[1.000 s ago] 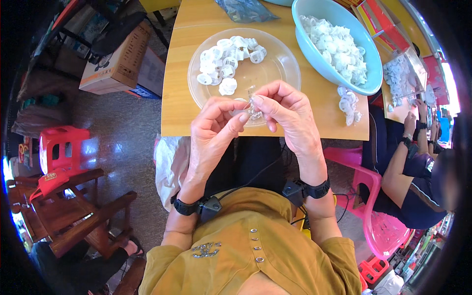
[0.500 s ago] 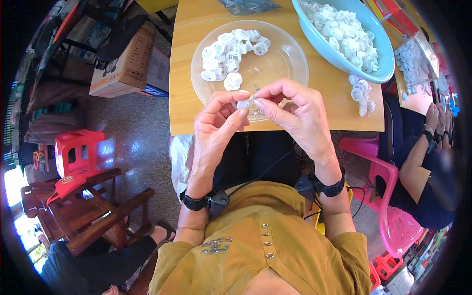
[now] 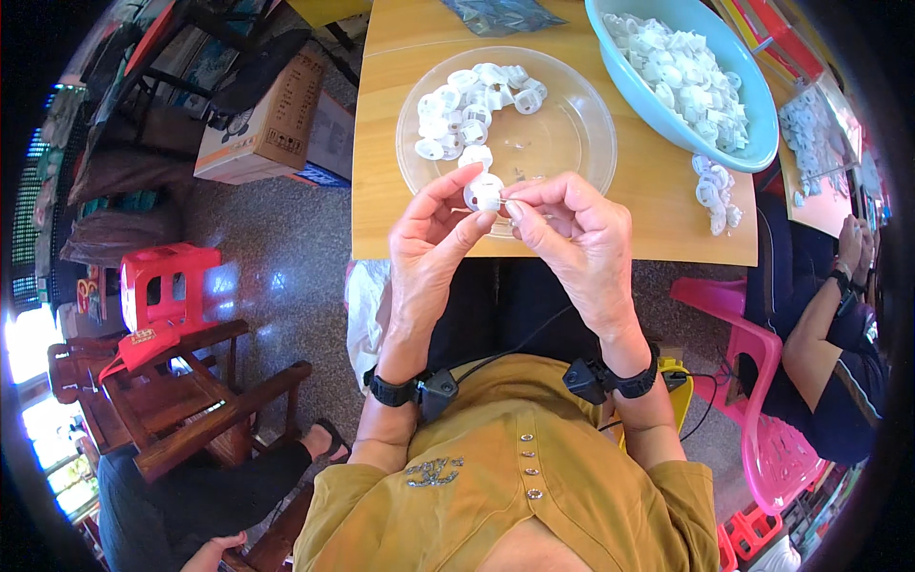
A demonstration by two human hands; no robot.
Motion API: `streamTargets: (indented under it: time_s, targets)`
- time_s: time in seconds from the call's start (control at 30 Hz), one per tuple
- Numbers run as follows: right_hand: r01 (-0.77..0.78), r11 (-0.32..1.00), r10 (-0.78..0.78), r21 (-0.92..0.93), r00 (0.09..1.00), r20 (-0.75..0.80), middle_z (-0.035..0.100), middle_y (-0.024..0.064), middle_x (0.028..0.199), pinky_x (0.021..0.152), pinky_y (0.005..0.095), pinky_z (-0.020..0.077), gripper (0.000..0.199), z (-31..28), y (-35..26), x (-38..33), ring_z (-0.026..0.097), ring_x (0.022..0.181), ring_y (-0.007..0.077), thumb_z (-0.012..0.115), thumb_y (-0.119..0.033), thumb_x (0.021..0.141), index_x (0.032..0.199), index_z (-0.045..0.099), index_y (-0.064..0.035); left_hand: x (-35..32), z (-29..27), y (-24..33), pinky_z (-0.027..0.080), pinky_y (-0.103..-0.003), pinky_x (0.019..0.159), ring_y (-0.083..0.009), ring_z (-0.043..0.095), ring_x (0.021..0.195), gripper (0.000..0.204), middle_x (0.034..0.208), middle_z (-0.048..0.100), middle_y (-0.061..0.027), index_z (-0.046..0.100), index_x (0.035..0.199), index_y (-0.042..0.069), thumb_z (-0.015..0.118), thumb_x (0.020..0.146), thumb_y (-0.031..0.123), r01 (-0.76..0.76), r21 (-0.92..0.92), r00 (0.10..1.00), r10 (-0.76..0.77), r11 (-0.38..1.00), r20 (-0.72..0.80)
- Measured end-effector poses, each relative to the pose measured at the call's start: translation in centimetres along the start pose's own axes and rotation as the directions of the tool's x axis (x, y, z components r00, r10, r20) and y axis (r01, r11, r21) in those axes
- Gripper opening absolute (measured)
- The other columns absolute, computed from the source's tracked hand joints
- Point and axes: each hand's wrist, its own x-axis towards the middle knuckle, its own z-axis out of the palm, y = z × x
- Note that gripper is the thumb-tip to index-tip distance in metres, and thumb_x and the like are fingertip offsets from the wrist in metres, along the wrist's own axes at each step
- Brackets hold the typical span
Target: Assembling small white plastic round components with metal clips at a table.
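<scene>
In front of me, over the near rim of a round clear plastic tray (image 3: pixel 600 143), my left hand (image 3: pixel 431 234) grips a small white round plastic part (image 3: pixel 484 194) between thumb and fingertips. My right hand (image 3: pixel 577 229) has thumb and forefinger pinched on a tiny thin metal-looking piece (image 3: pixel 509 200) against the right side of that part. Its exact kind is too small to make out. Several similar white plastic parts (image 3: pixel 448 110) lie heaped in the left half of the tray. A few tiny metallic bits (image 3: pixel 520 175) lie near its middle.
A light blue basin (image 3: pixel 610 62) full of white plastic pieces stands at the far right of the wooden table (image 3: pixel 381 95). Beside it lies a small pile of pieces (image 3: pixel 713 195). A blue plastic bag (image 3: pixel 500 14) sits at the back. At right, another person (image 3: pixel 810 334) sits near a pink chair (image 3: pixel 753 400).
The white part in my left hand now shows its round face instead of its edge. My right fingertips are still beside it. The whole view has shifted slightly.
</scene>
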Motion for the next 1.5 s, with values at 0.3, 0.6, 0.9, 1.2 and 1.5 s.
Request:
streamTargets:
  time_s: [0.3,0.6,0.9,1.2,1.5]
  targets:
    - [-0.02,0.999,0.021,-0.026,1.0,0.012,0.067,0.0083,0.09,0.071,0.0252,0.055,0.007,0.3,-0.5,-0.2,0.066,0.082,0.0122,0.062,0.001,0.083,0.089,0.059,0.0021,-0.1,0.3,0.1,0.047,-0.03,0.092,-0.0177,0.057,0.104,0.039,0.119,0.056,-0.0141,0.051,0.117,-0.002,0.066,0.081,-0.002,-0.078,-0.082,0.996,0.081,0.994,0.033]
    - [-0.003,0.996,0.003,-0.086,1.0,0.006,0.067,0.0076,0.089,0.071,0.0249,0.0552,0.007,0.4,-0.8,-0.6,0.066,0.082,0.0119,0.063,0.002,0.082,0.088,0.06,0.0021,-0.7,0.3,0.4,0.044,-0.033,0.096,-0.0203,0.056,0.108,0.037,0.122,0.055,-0.0187,0.05,0.115,0.0,0.065,0.081,-0.001,-0.043,-0.086,0.998,0.047,0.995,0.047]
    - [-0.019,0.996,0.017,-0.093,1.0,-0.024,0.067,0.0078,0.088,0.069,0.0249,0.0554,0.007,0.2,-1.0,-1.0,0.065,0.08,0.0113,0.064,0.001,0.081,0.087,0.06,0.0019,-0.8,0.4,0.4,0.043,-0.032,0.096,-0.0196,0.056,0.109,0.038,0.12,0.057,-0.0185,0.051,0.116,0.0,0.065,0.081,-0.001,-0.031,-0.086,0.997,0.036,0.996,0.068]
    - [0.053,0.99,-0.057,-0.13,0.998,-0.021,0.068,0.009,0.087,0.067,0.0248,0.0554,0.008,0.5,-1.0,-0.9,0.066,0.078,0.0113,0.065,0.0,0.082,0.087,0.06,0.0013,-0.8,0.3,0.3,0.047,-0.033,0.093,-0.0197,0.057,0.106,0.038,0.118,0.058,-0.0183,0.051,0.118,-0.001,0.064,0.082,0.0,0.049,-0.194,0.998,-0.039,0.98,0.05]
    - [0.11,0.963,-0.114,-0.246,0.993,-0.004,0.067,0.0089,0.085,0.065,0.0264,0.0566,0.009,0.4,-1.3,-0.7,0.067,0.077,0.0139,0.066,0.0,0.08,0.086,0.06,0.0011,-0.6,0.4,0.3,0.047,-0.032,0.093,-0.0193,0.057,0.107,0.039,0.118,0.058,-0.018,0.051,0.117,-0.001,0.066,0.081,-0.001,0.014,-0.139,0.999,-0.008,0.99,0.041]
